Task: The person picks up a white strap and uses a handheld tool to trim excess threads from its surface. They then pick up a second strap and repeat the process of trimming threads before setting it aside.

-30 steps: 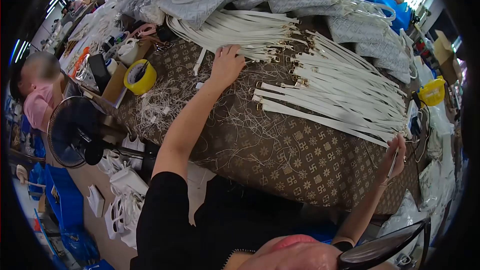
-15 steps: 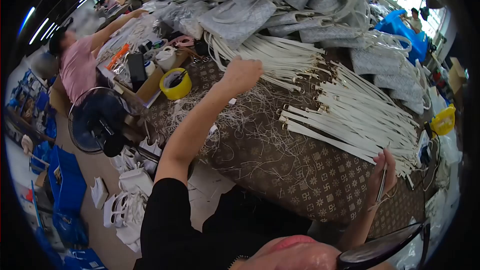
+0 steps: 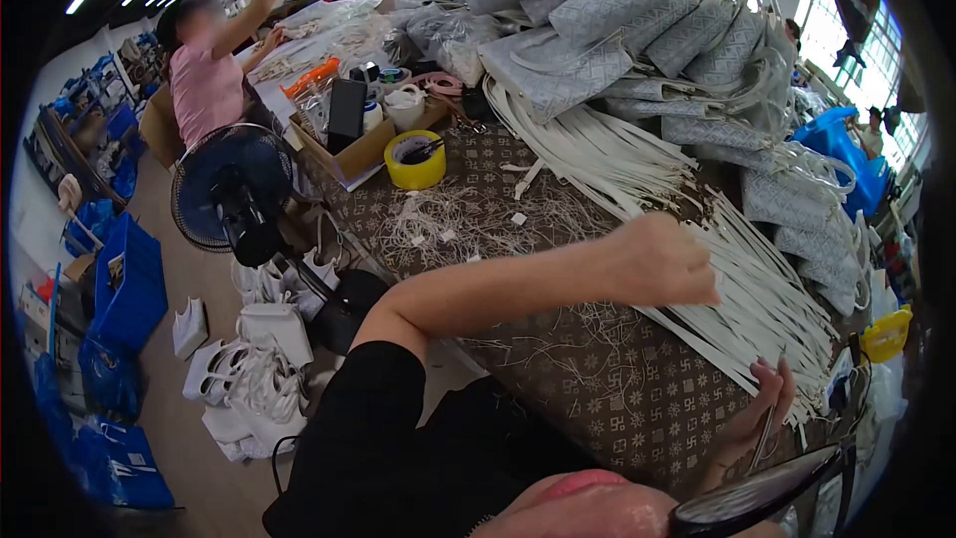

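Observation:
My left hand (image 3: 662, 261) is closed in a fist, back upward, over a spread of white straps (image 3: 757, 279) with small metal ends. Whatever its fingers hold is hidden, and I cannot tell what it is. Low on the right, my right hand (image 3: 762, 413) is closed around a slim metal tool (image 3: 765, 438), its thin tip poking up past the fingers beside the near edge of the straps. Farther back, a second bundle of white straps (image 3: 588, 154) fans out from under grey patterned bags (image 3: 558, 70).
Loose thread scraps (image 3: 448, 214) litter the brown patterned cloth (image 3: 637, 389). Yellow tape (image 3: 416, 161) stands by a cardboard box (image 3: 363, 154) of tools. A black fan (image 3: 239, 194) and white bags (image 3: 259, 379) are at left. Beyond, a person in pink (image 3: 207, 90) works.
My left hand has moved from the far strap bundle across to the nearer straps on the right. My right hand keeps its tool. The camera view has shifted, and the other person's arm is raised.

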